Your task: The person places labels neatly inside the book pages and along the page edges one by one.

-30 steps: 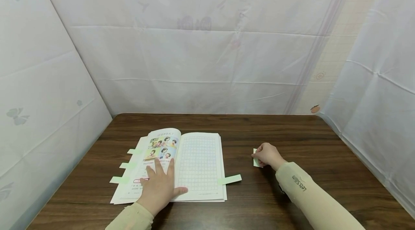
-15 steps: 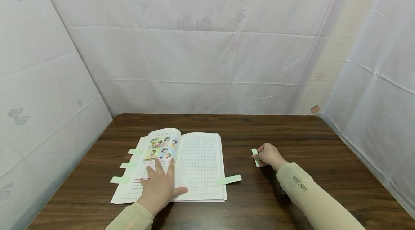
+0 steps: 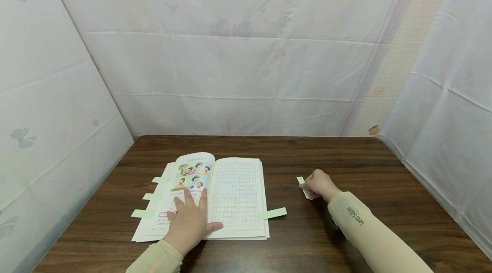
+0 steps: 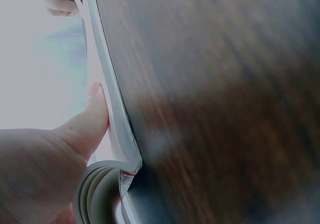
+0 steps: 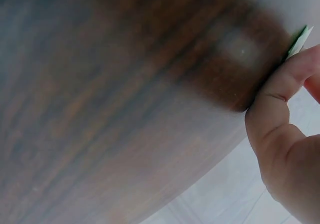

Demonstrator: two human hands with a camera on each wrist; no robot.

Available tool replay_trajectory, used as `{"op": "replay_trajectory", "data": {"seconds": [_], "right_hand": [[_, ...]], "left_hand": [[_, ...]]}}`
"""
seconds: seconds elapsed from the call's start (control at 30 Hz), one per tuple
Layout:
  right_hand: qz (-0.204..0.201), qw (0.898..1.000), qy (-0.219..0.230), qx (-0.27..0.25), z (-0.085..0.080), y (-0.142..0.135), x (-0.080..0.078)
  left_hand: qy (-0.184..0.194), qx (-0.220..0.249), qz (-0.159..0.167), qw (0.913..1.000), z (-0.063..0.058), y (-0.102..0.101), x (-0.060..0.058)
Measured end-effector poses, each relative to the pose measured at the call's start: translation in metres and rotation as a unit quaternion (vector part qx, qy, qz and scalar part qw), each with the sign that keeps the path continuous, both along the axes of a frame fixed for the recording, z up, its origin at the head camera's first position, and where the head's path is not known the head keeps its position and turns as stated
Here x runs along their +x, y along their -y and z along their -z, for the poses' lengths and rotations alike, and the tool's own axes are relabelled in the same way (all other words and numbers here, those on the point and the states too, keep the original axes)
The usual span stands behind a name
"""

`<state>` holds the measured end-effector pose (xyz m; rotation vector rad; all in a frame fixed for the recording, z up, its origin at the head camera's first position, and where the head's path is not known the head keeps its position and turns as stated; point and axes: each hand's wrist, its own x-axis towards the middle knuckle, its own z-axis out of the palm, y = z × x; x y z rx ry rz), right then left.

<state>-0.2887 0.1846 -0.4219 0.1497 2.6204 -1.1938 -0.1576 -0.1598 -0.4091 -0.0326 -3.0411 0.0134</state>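
Observation:
An open workbook (image 3: pixel 238 192) lies on the table, with pictures on its left page and a writing grid on its right. My left hand (image 3: pixel 188 221) rests spread on the left page, its thumb reaching across to the right page. Right of the book, my right hand (image 3: pixel 320 185) pinches a small pale green pad of sticky notes (image 3: pixel 300 180) at the tabletop. Fingers hide part of that pad. In the right wrist view, a corner of the sticky notes (image 5: pixel 298 44) shows beyond the bent fingers. The left wrist view shows my thumb (image 4: pixel 82 126) along the book's lower edge.
Pale green sticky tabs (image 3: pixel 142 213) stick out from the book's left edge, and one more sticky tab (image 3: pixel 276 213) from its right edge. The dark wooden table (image 3: pixel 238 147) is bordered by white patterned cloth (image 3: pixel 230 72) behind and at both sides.
The sticky notes in my right hand have turned, their far end swinging left, and look narrower than before. My left hand and the book have stayed in place.

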Motion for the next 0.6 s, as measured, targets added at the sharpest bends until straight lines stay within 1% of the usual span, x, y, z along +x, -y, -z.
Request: {"op": "replay_trajectory", "data": {"seconds": [0.23, 0.43, 0.6], "right_hand": [[-0.002, 1.0, -0.008, 0.003, -0.0019, -0.0018, 0.0037], [-0.005, 1.0, -0.004, -0.001, -0.0026, -0.0033, 0.0051], [-0.004, 1.0, 0.011, -0.028, -0.0027, -0.0046, 0.0043]], "left_hand": [[0.006, 0.007, -0.003, 1.0, 0.0, 0.0006, -0.0005], [-0.004, 0.002, -0.002, 1.0, 0.0007, 0.0003, -0.0001], [-0.005, 0.006, -0.004, 1.0, 0.0016, 0.0004, 0.0001]]}}
